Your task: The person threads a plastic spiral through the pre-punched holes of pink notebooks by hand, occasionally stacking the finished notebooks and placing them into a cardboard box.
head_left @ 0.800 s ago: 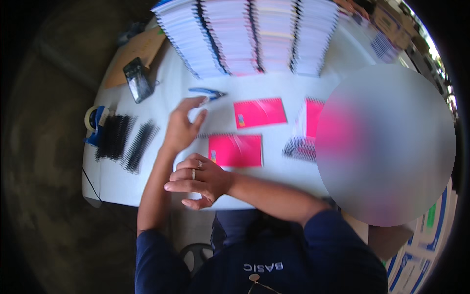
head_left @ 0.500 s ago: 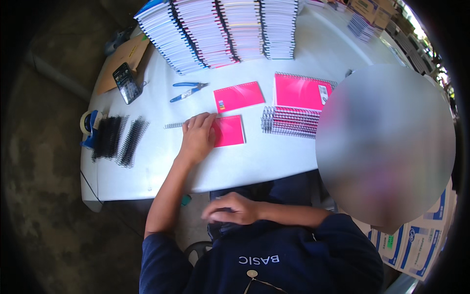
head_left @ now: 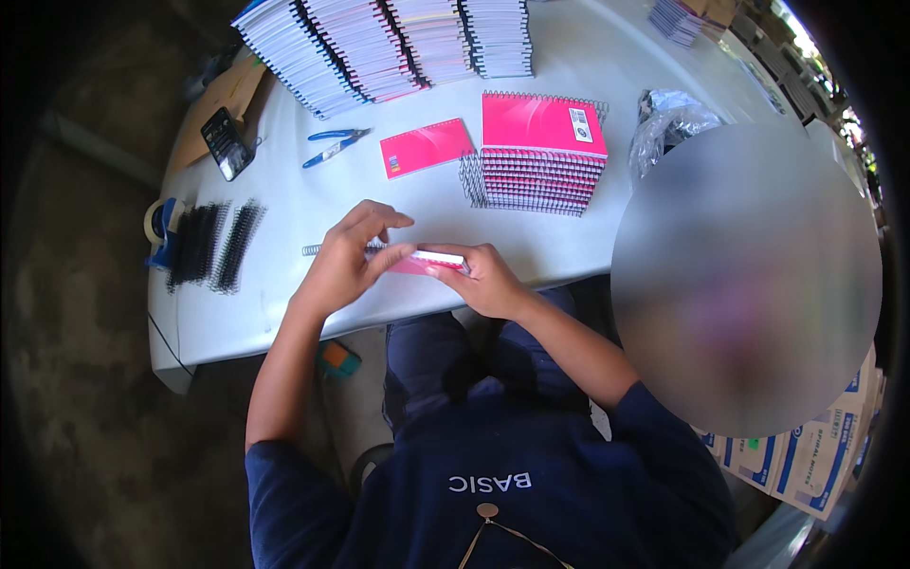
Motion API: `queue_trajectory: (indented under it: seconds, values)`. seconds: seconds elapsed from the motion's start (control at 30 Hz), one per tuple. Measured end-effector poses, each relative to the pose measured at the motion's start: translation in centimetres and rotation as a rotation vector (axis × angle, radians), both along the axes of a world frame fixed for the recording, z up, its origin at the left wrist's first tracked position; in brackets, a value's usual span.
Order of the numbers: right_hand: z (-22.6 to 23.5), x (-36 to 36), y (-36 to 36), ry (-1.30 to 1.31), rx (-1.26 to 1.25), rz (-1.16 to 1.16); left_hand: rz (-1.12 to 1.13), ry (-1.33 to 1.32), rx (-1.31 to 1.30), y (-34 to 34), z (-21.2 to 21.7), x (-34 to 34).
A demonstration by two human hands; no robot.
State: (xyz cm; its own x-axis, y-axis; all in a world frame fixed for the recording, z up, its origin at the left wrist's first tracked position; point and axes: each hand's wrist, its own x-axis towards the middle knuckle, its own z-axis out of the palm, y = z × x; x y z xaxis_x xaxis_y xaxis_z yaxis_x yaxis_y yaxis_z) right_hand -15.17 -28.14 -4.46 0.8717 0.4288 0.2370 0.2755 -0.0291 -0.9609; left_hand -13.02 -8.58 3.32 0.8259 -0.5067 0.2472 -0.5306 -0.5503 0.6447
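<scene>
A small pink notebook is tilted up near the table's front edge, its white page edges showing. My right hand grips its right end between thumb and fingers. My left hand is over the notebook's left end, fingers apart and thumb near its upper edge; whether the thumb touches it I cannot tell. From behind the left hand a thin wire coil sticks out to the left, its other part hidden. Another pink notebook cover with a punched edge lies flat farther back.
A stack of pink spiral notebooks stands at right, near a clear plastic bag. Blue-handled pliers, black coils, a tape dispenser and a phone lie left. Tall stacks of bound books stand behind. A blurred person is at right.
My right hand has come up from my lap and taken hold of the notebook's right end. The notebook is now tilted up off the table. My left hand's fingers have lifted and spread.
</scene>
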Motion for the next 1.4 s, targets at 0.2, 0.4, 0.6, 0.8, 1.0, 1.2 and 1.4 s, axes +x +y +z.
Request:
queue_trajectory:
  seconds: [0.2,0.4,0.6,0.8,1.0,1.2,1.4]
  values:
    - [-1.2,0.0,2.5,-0.044,0.131,-0.041,0.317,-0.409,0.054,1.5,-4.0,0.2]
    - [-2.2,-0.9,3.1,-0.327,0.085,-0.105,0.327,-0.771,0.132,1.1,-7.1,-0.7]
    - [-2.5,-1.4,3.3,-0.314,0.056,-0.073,0.248,-1.024,0.369,3.0,-7.7,-4.0]
    - [-2.6,-1.4,3.8,-0.351,0.094,-0.117,-0.006,-0.603,0.118,1.8,-14.1,-7.4]
    - [-2.9,-1.9,3.3,-0.245,-0.035,-0.045,0.291,-0.827,0.118,-0.2,-7.5,-2.5]
    - [-2.9,-1.2,3.8,-0.177,0.033,-0.089,0.154,-0.913,0.311,0.5,-11.8,-6.0]
    - [-2.9,-1.2,3.2,-0.111,0.089,-0.085,0.048,-0.425,0.376,-1.8,-5.0,-4.1]
